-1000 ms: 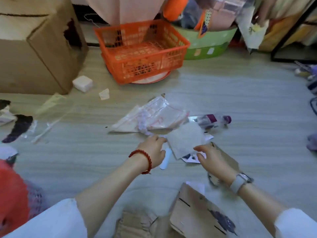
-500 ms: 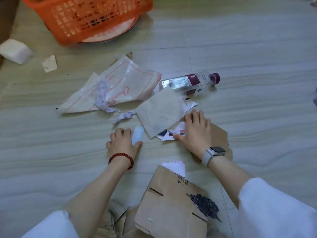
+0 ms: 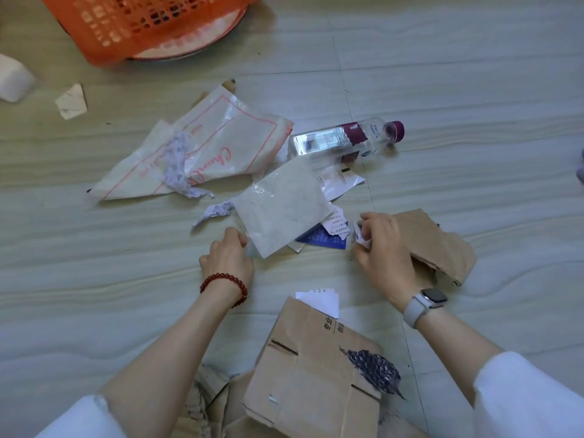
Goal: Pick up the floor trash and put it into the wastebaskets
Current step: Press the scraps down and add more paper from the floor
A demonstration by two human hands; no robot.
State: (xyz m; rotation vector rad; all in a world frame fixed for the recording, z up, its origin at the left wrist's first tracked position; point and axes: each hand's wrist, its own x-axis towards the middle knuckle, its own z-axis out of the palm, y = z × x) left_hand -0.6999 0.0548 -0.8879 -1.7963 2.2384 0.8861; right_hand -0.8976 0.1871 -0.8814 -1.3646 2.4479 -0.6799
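Trash lies spread on the pale floor. My left hand point(image 3: 227, 259), with a red bead bracelet, has its fingers curled at the near-left corner of a clear plastic pouch point(image 3: 281, 213), and it grips a small pale piece that is mostly hidden. My right hand point(image 3: 384, 248), with a watch on the wrist, pinches a crumpled white paper scrap point(image 3: 360, 237) next to torn blue and white papers point(image 3: 319, 238). An orange wastebasket point(image 3: 151, 20) stands at the far left, and its rim is out of view.
A plastic bottle point(image 3: 344, 140) lies beyond the pouch. A red-printed plastic bag point(image 3: 221, 147) with crumpled paper point(image 3: 178, 162) lies to the left. A brown cardboard piece point(image 3: 439, 245) sits under my right hand. A cardboard box point(image 3: 316, 368) lies near me, with a white foam block point(image 3: 12, 77) and a paper scrap point(image 3: 71, 101) far left.
My view has tipped down and closer to the floor. My right hand went from lying flat on the papers to pinching a scrap. My left hand closed on the small pale piece by the pouch.
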